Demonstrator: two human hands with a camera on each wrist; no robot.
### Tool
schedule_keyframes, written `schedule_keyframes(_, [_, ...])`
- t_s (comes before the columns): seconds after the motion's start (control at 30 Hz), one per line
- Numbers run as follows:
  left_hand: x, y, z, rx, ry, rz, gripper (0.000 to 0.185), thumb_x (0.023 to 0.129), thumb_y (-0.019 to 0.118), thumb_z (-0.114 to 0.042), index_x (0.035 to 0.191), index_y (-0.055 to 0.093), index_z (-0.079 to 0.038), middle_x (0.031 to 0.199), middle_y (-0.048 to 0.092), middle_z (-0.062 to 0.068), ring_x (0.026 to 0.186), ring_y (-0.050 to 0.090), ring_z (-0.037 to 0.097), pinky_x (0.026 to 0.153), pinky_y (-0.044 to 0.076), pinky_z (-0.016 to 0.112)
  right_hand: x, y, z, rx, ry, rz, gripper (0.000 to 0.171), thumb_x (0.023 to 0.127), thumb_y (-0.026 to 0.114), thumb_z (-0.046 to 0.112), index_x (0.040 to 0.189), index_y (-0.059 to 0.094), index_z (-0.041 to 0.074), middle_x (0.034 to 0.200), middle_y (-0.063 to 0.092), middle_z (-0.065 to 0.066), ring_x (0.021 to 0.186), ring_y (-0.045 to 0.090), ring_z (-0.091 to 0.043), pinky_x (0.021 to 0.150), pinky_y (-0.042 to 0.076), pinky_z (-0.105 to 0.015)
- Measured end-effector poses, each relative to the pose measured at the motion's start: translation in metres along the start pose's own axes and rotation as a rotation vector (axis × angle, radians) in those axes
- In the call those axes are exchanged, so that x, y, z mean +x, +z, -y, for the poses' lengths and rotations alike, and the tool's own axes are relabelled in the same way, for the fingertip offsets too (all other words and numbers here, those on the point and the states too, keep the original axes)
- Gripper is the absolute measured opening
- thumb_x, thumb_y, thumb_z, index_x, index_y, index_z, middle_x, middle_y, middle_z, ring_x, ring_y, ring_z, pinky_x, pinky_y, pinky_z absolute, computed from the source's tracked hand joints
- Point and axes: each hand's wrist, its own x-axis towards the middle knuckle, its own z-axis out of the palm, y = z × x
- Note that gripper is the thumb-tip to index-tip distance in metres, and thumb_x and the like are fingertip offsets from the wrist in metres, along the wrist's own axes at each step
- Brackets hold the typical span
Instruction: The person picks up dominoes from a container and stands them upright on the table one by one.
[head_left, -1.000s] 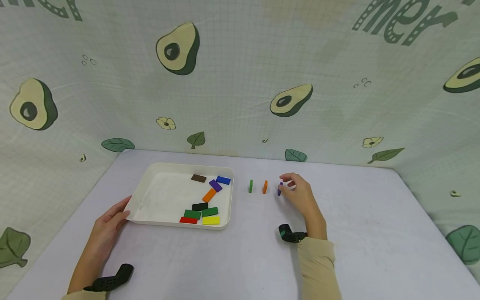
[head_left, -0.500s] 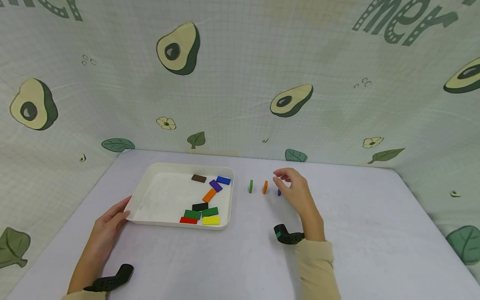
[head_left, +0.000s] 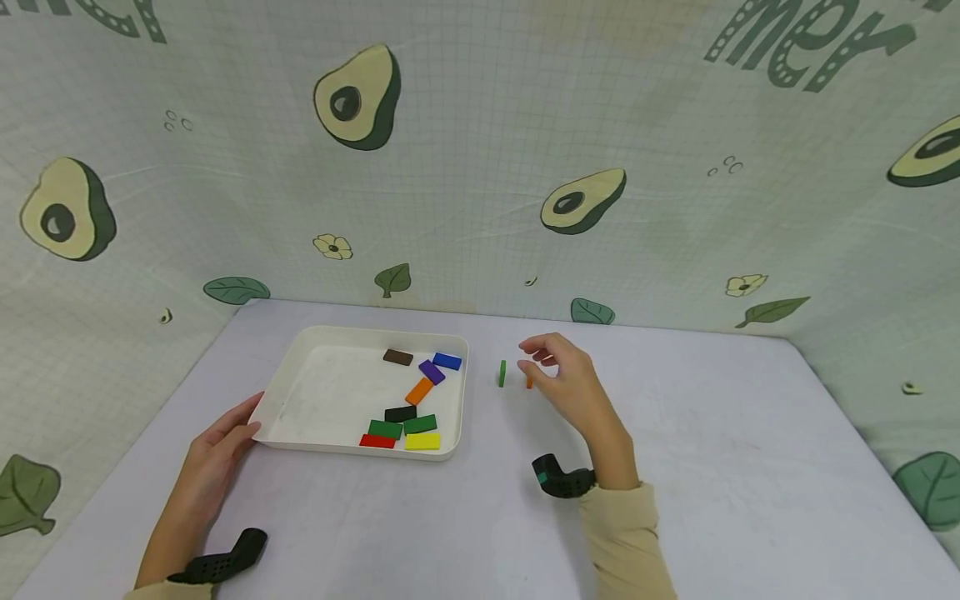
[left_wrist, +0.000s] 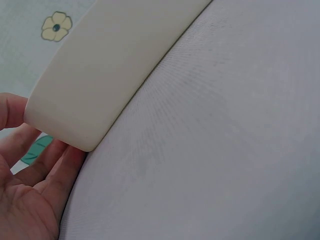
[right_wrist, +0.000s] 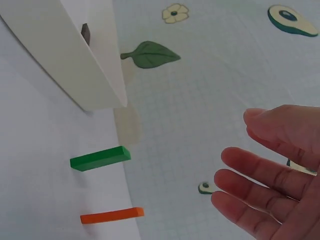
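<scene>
My left hand (head_left: 213,458) holds the white tray (head_left: 281,443) at its near left corner; the left wrist view shows its fingertips against the end of the tray wall (left_wrist: 95,75). With thumb and fingers apart and nothing between them, my right hand (head_left: 566,379) hovers over the row of upright blocks beside the tray. An orange domino block (right_wrist: 112,215) stands there on edge, partly covered by the hand in the head view. Left of it stands a green domino block (head_left: 502,373). The purple block of that row is hidden behind my right hand.
Inside the tray's right half lie several loose domino blocks, among them a brown one (head_left: 397,357), a blue one (head_left: 447,361), a red one (head_left: 377,441) and a yellow one (head_left: 422,441). A printed cloth (head_left: 465,167) hangs behind the white table (head_left: 750,467).
My right hand has let go of the purple block and moved left above the orange one. The left hand and tray have stayed in place.
</scene>
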Motion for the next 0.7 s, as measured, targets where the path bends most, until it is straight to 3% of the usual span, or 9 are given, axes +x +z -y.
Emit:
schedule_keyframes(0.33, [0.001,-0.001,0.0,0.026,-0.039,-0.015,0.061,0.094,0.054,-0.032,0.146,0.03,-0.01,0.147,0.033,-0.011,0.109,0.042,-0.019,0.082,0.037,0.0,-0.001,0.019,0.02,-0.019,-0.041,0.108,0.028,0.086,0.066,0.016,0.112,0.061,0.008,0.107,0.063,-0.005,0.098,0.057,-0.024,0.085,0.05,-0.039])
schedule_keyframes(0.5, [0.001,-0.001,0.001,0.023,-0.03,-0.012,0.059,0.094,0.054,-0.03,0.146,0.031,-0.011,0.147,0.035,-0.011,0.108,0.043,-0.019,0.082,0.038,0.0,-0.002,0.031,0.032,-0.024,-0.012,0.179,0.03,0.086,0.067,0.017,0.115,0.061,0.011,0.109,0.062,-0.002,0.101,0.057,-0.022,0.089,0.05,-0.038])
schedule_keyframes(0.7, [0.001,0.0,0.001,0.02,-0.022,-0.022,0.057,0.094,0.054,-0.029,0.145,0.034,-0.012,0.146,0.037,-0.011,0.108,0.044,-0.018,0.082,0.038,0.001,-0.003,0.05,0.04,-0.013,-0.047,0.291,0.03,0.088,0.064,0.017,0.117,0.06,0.011,0.112,0.061,-0.003,0.103,0.056,-0.022,0.089,0.05,-0.037])
